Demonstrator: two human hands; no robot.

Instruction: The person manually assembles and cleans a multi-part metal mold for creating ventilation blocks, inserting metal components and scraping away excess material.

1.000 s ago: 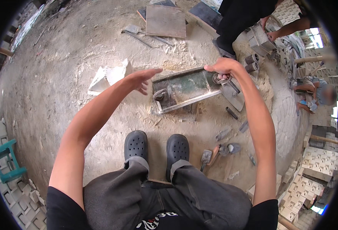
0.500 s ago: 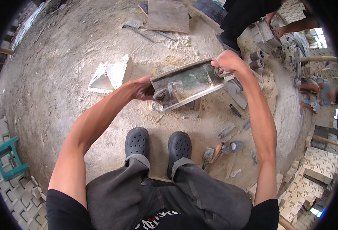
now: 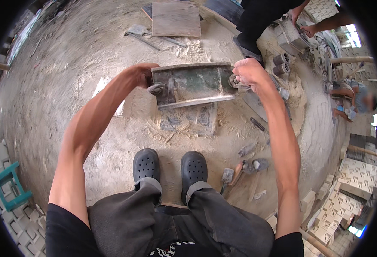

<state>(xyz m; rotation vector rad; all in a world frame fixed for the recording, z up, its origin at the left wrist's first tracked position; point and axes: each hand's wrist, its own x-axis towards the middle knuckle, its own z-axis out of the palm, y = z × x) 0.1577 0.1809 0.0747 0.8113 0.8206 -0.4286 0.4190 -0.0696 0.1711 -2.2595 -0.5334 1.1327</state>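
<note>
A rectangular metal mold [image 3: 195,85], greenish and dusty with pale powder, is held up between my two hands. My left hand [image 3: 145,75] is closed around its left end, next to a knobbly fastener there; part of the fingers is hidden behind the mold. At the other end my right hand [image 3: 248,72] is closed on a similar fastener [image 3: 236,82]. Under the mold a dusty flat plate [image 3: 188,120] lies on the ground. A white angular block [image 3: 100,87] sits to the left, partly covered by my left forearm.
A square board [image 3: 175,19] and a trowel-like tool [image 3: 138,31] lie ahead. Brushes and a hammer-like tool [image 3: 228,175] are near my right foot, with two short pipes [image 3: 281,68] farther right. Another person's hands [image 3: 308,31] work at a block-shaped mold [image 3: 292,37]. A teal stool [image 3: 13,186] stands left.
The mold has turned from a slant to nearly level, its left end rising and moving away from me. More of the plate beneath shows. My left hand moved up and left with it.
</note>
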